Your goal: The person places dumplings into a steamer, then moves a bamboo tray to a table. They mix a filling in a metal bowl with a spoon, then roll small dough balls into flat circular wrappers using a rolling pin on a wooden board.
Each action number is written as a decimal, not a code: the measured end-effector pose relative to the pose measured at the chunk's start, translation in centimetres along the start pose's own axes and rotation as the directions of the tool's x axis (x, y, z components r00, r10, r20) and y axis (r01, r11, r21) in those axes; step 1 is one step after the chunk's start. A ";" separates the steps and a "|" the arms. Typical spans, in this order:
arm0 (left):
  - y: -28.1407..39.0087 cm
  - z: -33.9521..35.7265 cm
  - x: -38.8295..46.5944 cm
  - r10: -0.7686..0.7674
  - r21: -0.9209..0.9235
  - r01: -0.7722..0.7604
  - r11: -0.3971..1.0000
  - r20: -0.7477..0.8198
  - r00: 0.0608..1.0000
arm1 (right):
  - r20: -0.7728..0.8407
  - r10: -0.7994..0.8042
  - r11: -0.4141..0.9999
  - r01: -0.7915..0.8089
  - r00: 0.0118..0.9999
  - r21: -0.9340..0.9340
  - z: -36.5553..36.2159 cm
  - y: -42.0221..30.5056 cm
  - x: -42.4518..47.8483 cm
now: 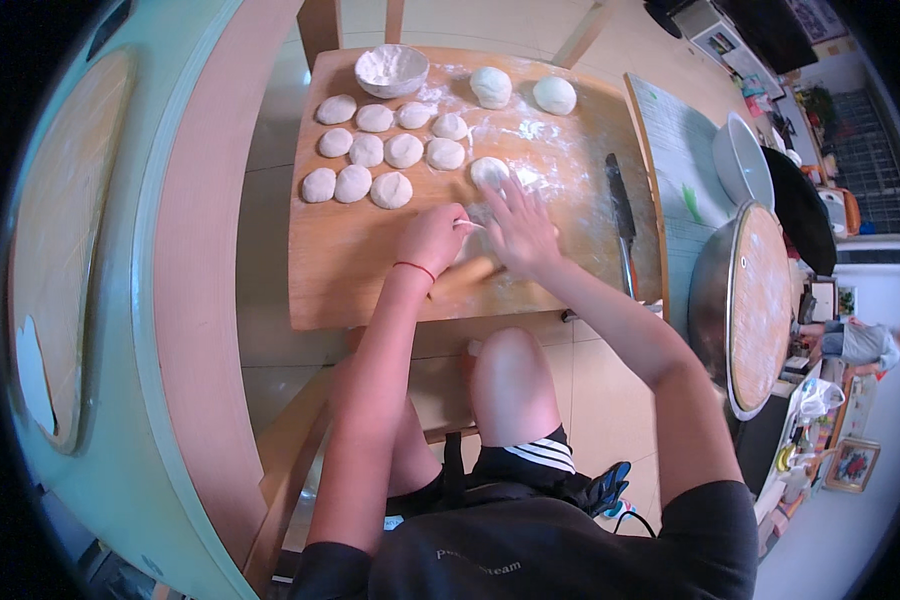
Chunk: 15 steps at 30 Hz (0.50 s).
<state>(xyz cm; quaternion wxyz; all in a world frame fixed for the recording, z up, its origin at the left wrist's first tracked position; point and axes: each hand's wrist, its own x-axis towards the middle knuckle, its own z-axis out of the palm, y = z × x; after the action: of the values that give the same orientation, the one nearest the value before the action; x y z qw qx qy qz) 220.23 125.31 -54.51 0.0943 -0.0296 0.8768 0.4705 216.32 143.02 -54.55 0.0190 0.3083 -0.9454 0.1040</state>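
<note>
My left hand (433,236), a red string on its wrist, pinches the thin pale edge of a dough wrapper (474,246). Most of that wrapper is hidden by both hands. My right hand (523,229) is slightly blurred, its fingers spread over the board beside the wrapper; whether it touches the dough I cannot tell. Just below the hands a wooden rolling pin (463,276) lies aslant. A flattened dough round (487,172) sits at my right fingertips. Several more dough rounds (403,151) stand in rows at the left of the floured wooden board (352,259).
A bowl of flour (391,71) and two larger dough balls (555,95) are at the board's far side. A kitchen knife (621,217) lies on the right. Beyond stand a white basin (742,161) and a covered metal pot (712,300). Another person (859,345) is in the background.
</note>
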 end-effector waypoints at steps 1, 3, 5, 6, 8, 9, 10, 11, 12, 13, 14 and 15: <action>-0.4 0.0 -0.1 -0.009 -0.026 0.009 1.000 -0.006 1.000 | 0.061 -0.026 0.999 0.028 0.998 -0.038 -0.8 0.0 -1.3; -0.9 -0.3 -0.4 -0.011 -0.073 0.012 0.997 0.017 1.000 | 0.187 -0.062 0.992 0.082 0.980 -0.100 -1.9 -0.3 -3.0; -1.8 0.4 -0.4 0.030 -0.119 -0.031 0.992 -0.010 0.999 | 0.032 -0.086 0.993 0.089 0.996 -0.080 -0.6 -0.4 -0.6; -1.3 0.6 -0.2 0.061 -0.075 -0.064 0.995 -0.039 0.997 | -0.050 -0.083 0.994 0.079 0.995 -0.076 0.1 -0.2 1.0; -0.3 1.4 0.2 0.122 0.016 -0.121 0.993 -0.091 0.988 | -0.128 0.034 0.999 -0.035 0.991 -0.011 0.5 -0.7 3.9; 0.0 1.3 0.6 0.122 0.060 -0.116 0.991 -0.106 0.987 | -0.182 0.067 0.997 -0.071 0.981 -0.017 0.8 -0.6 5.2; 0.1 1.2 0.6 0.111 0.043 -0.108 0.993 -0.096 0.989 | -0.237 0.101 0.994 -0.110 0.966 -0.021 1.0 -0.3 5.7; 0.0 0.9 0.6 0.092 0.029 -0.090 0.996 -0.088 0.992 | -0.256 0.089 0.994 -0.101 0.963 -0.036 1.2 -0.7 5.4; -0.3 0.8 0.6 0.072 0.009 -0.071 0.997 -0.076 0.995 | -0.187 0.050 0.998 -0.057 0.981 -0.030 1.2 -0.8 4.1; -0.8 0.7 0.5 0.072 -0.018 -0.073 0.997 -0.084 0.994 | -0.118 0.012 1.000 -0.015 0.993 -0.022 0.8 -0.8 2.3; -1.2 0.8 0.5 0.076 -0.049 -0.080 0.996 -0.086 0.993 | -0.049 -0.021 1.000 0.020 0.999 -0.015 0.4 -0.3 0.2; -1.8 0.5 0.2 0.071 -0.071 -0.078 0.994 -0.096 0.993 | -0.031 -0.065 0.998 0.064 0.997 -0.017 0.0 -0.4 -1.3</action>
<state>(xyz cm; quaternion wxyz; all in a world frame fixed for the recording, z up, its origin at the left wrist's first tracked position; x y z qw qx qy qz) 220.31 124.69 -56.28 0.0345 -0.0222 0.8626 0.5042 217.57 143.45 -54.56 0.0397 0.3367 -0.9354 0.1004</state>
